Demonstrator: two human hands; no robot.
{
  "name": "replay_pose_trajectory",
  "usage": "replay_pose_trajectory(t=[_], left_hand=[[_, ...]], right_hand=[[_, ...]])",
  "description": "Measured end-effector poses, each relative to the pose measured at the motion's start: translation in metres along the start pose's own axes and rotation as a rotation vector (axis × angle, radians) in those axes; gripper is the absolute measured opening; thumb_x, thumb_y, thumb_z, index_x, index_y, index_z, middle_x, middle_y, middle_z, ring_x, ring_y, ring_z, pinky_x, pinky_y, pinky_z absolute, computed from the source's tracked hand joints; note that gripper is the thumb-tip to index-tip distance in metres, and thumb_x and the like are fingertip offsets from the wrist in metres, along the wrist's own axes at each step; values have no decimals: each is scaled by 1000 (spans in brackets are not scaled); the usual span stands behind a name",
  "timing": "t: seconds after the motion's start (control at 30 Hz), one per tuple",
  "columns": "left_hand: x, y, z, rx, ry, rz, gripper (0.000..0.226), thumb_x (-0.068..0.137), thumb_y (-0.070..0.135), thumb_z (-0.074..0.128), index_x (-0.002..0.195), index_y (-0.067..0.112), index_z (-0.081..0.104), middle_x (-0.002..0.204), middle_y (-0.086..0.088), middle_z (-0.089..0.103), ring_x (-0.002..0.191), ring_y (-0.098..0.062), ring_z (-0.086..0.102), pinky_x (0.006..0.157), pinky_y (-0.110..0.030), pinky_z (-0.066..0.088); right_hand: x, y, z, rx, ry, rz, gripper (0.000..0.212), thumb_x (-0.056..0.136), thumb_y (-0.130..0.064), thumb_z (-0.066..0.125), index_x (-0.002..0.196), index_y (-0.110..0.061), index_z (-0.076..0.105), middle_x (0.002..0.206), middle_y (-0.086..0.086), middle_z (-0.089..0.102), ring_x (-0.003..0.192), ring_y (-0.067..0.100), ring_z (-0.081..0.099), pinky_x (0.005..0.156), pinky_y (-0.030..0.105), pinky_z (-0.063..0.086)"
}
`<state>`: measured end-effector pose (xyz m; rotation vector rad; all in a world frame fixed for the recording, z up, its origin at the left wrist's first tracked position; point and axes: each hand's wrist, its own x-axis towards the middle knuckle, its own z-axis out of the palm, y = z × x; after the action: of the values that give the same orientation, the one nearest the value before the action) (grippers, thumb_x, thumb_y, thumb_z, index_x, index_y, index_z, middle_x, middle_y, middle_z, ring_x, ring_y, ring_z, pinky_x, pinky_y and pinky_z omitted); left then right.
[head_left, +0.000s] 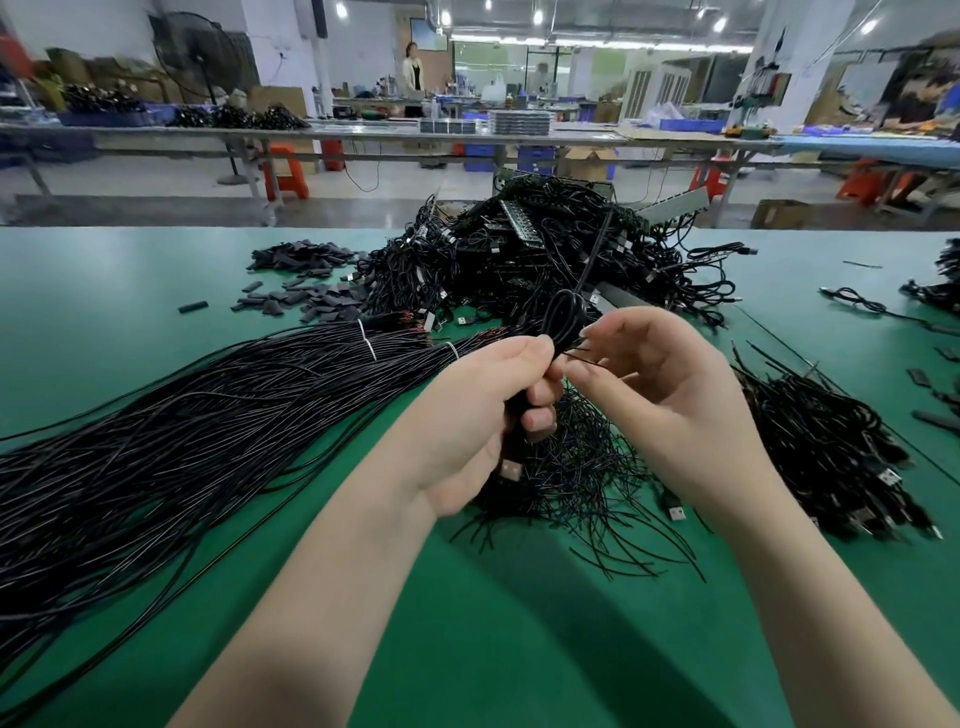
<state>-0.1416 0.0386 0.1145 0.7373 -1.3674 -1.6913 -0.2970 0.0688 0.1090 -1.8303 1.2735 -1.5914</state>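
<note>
Left hand (488, 415) grips coiled cable (563, 319); right hand (670, 395) pinches tie wire (584, 360); tangled pile (545, 249) behind

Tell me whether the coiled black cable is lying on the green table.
No, the left hand grips the coiled cable above the table.

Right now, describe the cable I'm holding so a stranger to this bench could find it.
On the green table, before the big tangled heap of black cables, find the left hand. It grips a coiled black cable, loop poking above the fingers. Alone among the cables it is held off the table, the right hand pinching a thin wire at it.
</note>
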Motion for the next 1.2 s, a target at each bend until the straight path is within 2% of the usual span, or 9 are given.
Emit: replay_pose_trajectory(t=[0.13, 0.23, 0.33, 0.57, 0.7, 0.8, 0.93, 1.07, 1.2], left_hand=[[0, 1, 0, -124, -68, -70, 21, 96, 24, 46, 79, 12, 52, 58, 7, 45, 51, -6, 38, 73, -31, 29], [-2, 2, -2, -160, -154, -127, 18, 84, 31, 53, 80, 13, 52, 60, 7, 42, 51, -7, 37, 75, -30, 35], [-1, 3, -4, -196, -202, -177, 18, 84, 33, 53, 80, 16, 53, 61, 8, 41, 51, -6, 37, 76, -29, 39], [3, -1, -3, -385, -206, -275, 20, 87, 37, 51, 85, 17, 52, 62, 9, 42, 51, -4, 38, 82, -28, 42], [3, 0, -2, -505, -242, -319, 22, 90, 36, 50, 85, 16, 55, 62, 9, 44, 51, -4, 41, 97, -29, 27], [2, 0, -2, -527, -276, -332, 22, 90, 38, 50, 84, 17, 56, 62, 10, 44, 52, -4, 42, 89, -28, 40], [0, 1, -1, -461, -266, -264, 20, 89, 35, 52, 82, 17, 56, 62, 9, 43, 53, -5, 40, 77, -26, 50], [-2, 1, 3, -298, -165, -72, 19, 83, 31, 56, 82, 12, 56, 60, 9, 45, 53, -4, 38, 87, -35, 30], [-3, 0, 6, -83, -91, 64, 21, 90, 30, 51, 93, 13, 64, 62, 13, 48, 56, -3, 39, 71, -26, 31]], right_hand=[[1, 2, -1, -182, 19, -108, 13, 84, -31, 71, 90, -41, 64, 87, -22, 69, 77, 4, 65, 70, 29, 51], [1, 0, -1, -202, 38, -164, 13, 85, -30, 65, 89, -42, 65, 87, -24, 69, 73, 2, 64, 67, 24, 51], [1, -1, 0, -203, 56, -206, 17, 86, -24, 64, 87, -42, 64, 80, -25, 69, 71, 2, 64, 66, 16, 49], [-3, 3, 7, -401, 189, -300, 11, 88, -13, 64, 83, -14, 74, 74, -23, 61, 71, 1, 60, 66, 8, 43], [-3, 2, 7, -472, 225, -367, 11, 89, -10, 62, 82, -11, 71, 74, -13, 64, 71, 6, 59, 67, 16, 45], [-4, 3, 8, -530, 270, -426, 12, 90, -10, 61, 81, -8, 68, 75, -3, 68, 73, 9, 57, 67, 18, 43], [-2, 4, 7, -557, 268, -459, 17, 91, -15, 56, 82, -6, 67, 76, -2, 67, 75, 10, 55, 69, 20, 43], [0, 2, 1, -505, 197, -448, 16, 90, -16, 59, 91, -6, 72, 81, -12, 61, 79, 5, 56, 74, 10, 41], [-1, -5, -2, -355, 118, -342, 30, 86, -37, 61, 97, -13, 75, 83, -18, 66, 77, 4, 62, 71, 11, 46]])
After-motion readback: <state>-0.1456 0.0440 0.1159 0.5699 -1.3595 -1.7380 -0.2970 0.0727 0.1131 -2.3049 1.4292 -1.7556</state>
